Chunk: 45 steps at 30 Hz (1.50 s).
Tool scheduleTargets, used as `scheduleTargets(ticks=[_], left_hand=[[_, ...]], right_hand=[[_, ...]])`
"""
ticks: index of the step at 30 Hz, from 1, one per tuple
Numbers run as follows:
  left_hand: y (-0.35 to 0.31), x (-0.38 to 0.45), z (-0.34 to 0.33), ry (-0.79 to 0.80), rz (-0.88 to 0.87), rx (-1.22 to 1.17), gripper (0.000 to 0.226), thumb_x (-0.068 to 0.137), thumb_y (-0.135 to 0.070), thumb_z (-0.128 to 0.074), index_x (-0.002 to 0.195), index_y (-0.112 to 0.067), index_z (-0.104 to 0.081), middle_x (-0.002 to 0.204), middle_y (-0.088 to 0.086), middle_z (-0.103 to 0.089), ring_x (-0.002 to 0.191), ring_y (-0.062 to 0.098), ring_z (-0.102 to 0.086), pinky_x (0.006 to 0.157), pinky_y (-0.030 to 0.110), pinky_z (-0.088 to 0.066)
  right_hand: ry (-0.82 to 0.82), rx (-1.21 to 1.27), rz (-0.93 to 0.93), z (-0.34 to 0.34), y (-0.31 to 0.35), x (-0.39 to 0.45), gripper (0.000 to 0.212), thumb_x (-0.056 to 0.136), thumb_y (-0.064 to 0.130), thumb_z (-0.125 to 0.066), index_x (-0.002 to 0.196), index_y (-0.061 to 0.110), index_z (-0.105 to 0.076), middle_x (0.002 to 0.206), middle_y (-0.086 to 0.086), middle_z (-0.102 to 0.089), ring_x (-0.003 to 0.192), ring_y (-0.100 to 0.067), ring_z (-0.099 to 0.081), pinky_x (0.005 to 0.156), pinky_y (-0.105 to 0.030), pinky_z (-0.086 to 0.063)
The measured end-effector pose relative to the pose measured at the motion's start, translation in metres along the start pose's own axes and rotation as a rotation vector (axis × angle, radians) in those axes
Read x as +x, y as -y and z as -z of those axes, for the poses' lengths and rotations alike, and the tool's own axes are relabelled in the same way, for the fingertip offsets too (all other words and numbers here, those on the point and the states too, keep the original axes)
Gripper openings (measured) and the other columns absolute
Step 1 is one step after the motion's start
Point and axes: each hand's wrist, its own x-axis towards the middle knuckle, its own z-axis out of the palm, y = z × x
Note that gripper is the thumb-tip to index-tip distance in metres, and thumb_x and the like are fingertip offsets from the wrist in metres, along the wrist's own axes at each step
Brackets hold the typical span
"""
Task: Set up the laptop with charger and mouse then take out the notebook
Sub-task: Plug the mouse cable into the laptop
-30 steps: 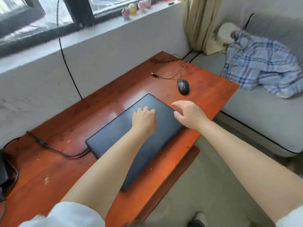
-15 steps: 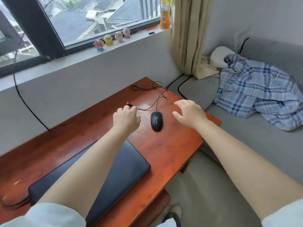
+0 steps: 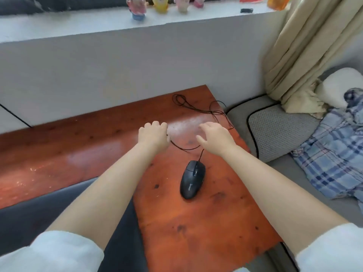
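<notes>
A black wired mouse [image 3: 192,179] lies on the red-brown wooden table [image 3: 206,232]. Its thin black cable [image 3: 194,107] runs up from the mouse, loops across the table's far right corner and ends under my left hand. My left hand [image 3: 154,135] is curled over the cable's plug end beyond the mouse, fingers closed on it. To its right my right hand [image 3: 215,139] hovers just above the table with fingers spread, holding nothing. The closed dark laptop [image 3: 23,218] lies at the lower left, partly under my left forearm. No notebook or charger is in view.
A white wall and window ledge [image 3: 98,26] with small toy figures [image 3: 159,4] border the table's far side. A beige curtain [image 3: 306,55] hangs at the right. A grey sofa [image 3: 279,134] with a plaid shirt [image 3: 337,152] adjoins the table's right edge.
Both hands left the laptop lid and moved right past the mouse. My left hand has come down on the cable's plug end. The view has swung right and closer.
</notes>
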Motion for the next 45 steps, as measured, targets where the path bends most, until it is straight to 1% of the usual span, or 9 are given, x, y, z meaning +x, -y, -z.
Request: scheduleTargets(ticks=[7, 10, 16, 20, 23, 28, 36, 41, 45], left_hand=[[0.037, -0.025, -0.023, 0.054, 0.262, -0.035, 0.037, 0.091, -0.029, -0.045, 0.121, -0.007, -0.047, 0.126, 0.018, -0.052, 0.116, 0.038, -0.047, 0.095, 0.043, -0.041], [0.041, -0.056, -0.032, 0.059, 0.412, -0.062, 0.035, 0.092, -0.029, -0.044, 0.118, -0.007, -0.047, 0.124, 0.017, -0.053, 0.114, 0.037, -0.048, 0.094, 0.043, -0.041], [0.026, -0.121, -0.061, 0.010, 0.683, -0.170, 0.034, 0.092, -0.029, -0.044, 0.119, -0.009, -0.048, 0.126, 0.011, -0.054, 0.117, 0.030, -0.047, 0.094, 0.040, -0.042], [0.013, -0.161, -0.083, -0.063, 0.857, -0.237, 0.047, 0.094, -0.028, -0.045, 0.136, -0.007, -0.038, 0.145, 0.015, -0.039, 0.137, 0.029, -0.030, 0.110, 0.040, -0.030], [0.007, -0.185, -0.099, -0.128, 0.969, -0.290, 0.049, 0.094, -0.027, -0.046, 0.138, -0.005, -0.037, 0.149, 0.019, -0.032, 0.141, 0.030, -0.022, 0.114, 0.041, -0.024], [0.008, -0.197, -0.123, -0.108, 1.046, -0.337, 0.056, 0.097, -0.036, -0.035, 0.145, -0.011, -0.019, 0.156, 0.016, -0.010, 0.145, 0.028, -0.004, 0.118, 0.040, -0.010], [0.007, -0.198, -0.140, -0.189, 1.073, -0.338, 0.057, 0.096, -0.039, -0.032, 0.146, -0.017, -0.017, 0.158, 0.010, -0.007, 0.146, 0.022, 0.000, 0.119, 0.036, -0.003], [0.007, -0.198, -0.140, -0.198, 1.075, -0.337, 0.057, 0.096, -0.039, -0.033, 0.146, -0.017, -0.019, 0.158, 0.009, -0.009, 0.146, 0.022, -0.002, 0.119, 0.036, -0.004], [0.007, -0.198, -0.139, -0.212, 1.074, -0.333, 0.056, 0.095, -0.038, -0.036, 0.145, -0.016, -0.023, 0.157, 0.011, -0.013, 0.146, 0.023, -0.005, 0.119, 0.038, -0.006]], right_hand=[[0.192, 0.091, 0.128, -0.049, 0.034, 0.063, 0.041, 0.089, 0.026, -0.048, 0.124, 0.004, -0.048, 0.129, -0.019, -0.054, 0.120, -0.033, -0.047, 0.096, -0.044, -0.044], [0.228, 0.138, 0.104, -0.067, 0.049, 0.081, 0.037, 0.088, 0.026, -0.049, 0.112, -0.002, -0.053, 0.118, -0.024, -0.058, 0.107, -0.037, -0.055, 0.085, -0.041, -0.048], [0.223, 0.087, 0.132, -0.082, 0.061, 0.091, 0.026, 0.088, 0.010, -0.048, 0.109, -0.004, -0.055, 0.120, -0.024, -0.054, 0.110, -0.038, -0.052, 0.086, -0.041, -0.047], [0.416, 0.255, 0.398, -0.083, 0.079, 0.059, 0.007, 0.091, 0.010, -0.041, 0.095, 0.004, -0.043, 0.106, -0.029, -0.060, 0.092, -0.039, -0.058, 0.067, -0.037, -0.040], [0.541, 0.231, 0.639, -0.091, 0.088, 0.022, 0.018, 0.094, 0.019, -0.038, 0.097, 0.004, -0.046, 0.096, -0.024, -0.063, 0.081, -0.034, -0.056, 0.061, -0.032, -0.034], [0.469, 0.044, 0.876, -0.106, 0.080, 0.000, 0.026, 0.095, 0.019, -0.040, 0.091, 0.001, -0.058, 0.094, -0.019, -0.062, 0.086, -0.035, -0.057, 0.063, -0.036, -0.039], [0.195, 0.053, 0.845, -0.120, 0.084, 0.003, 0.023, 0.092, 0.018, -0.047, 0.097, 0.006, -0.066, 0.092, -0.013, -0.066, 0.092, -0.031, -0.053, 0.077, -0.035, -0.031], [0.225, 0.052, 0.794, -0.127, 0.086, 0.000, 0.025, 0.093, 0.022, -0.045, 0.101, 0.008, -0.065, 0.097, -0.010, -0.066, 0.096, -0.028, -0.052, 0.083, -0.035, -0.028], [0.358, 0.128, 0.816, -0.122, 0.082, -0.003, 0.023, 0.095, 0.016, -0.041, 0.084, 0.005, -0.058, 0.082, -0.013, -0.056, 0.089, -0.033, -0.053, 0.070, -0.035, -0.034]])
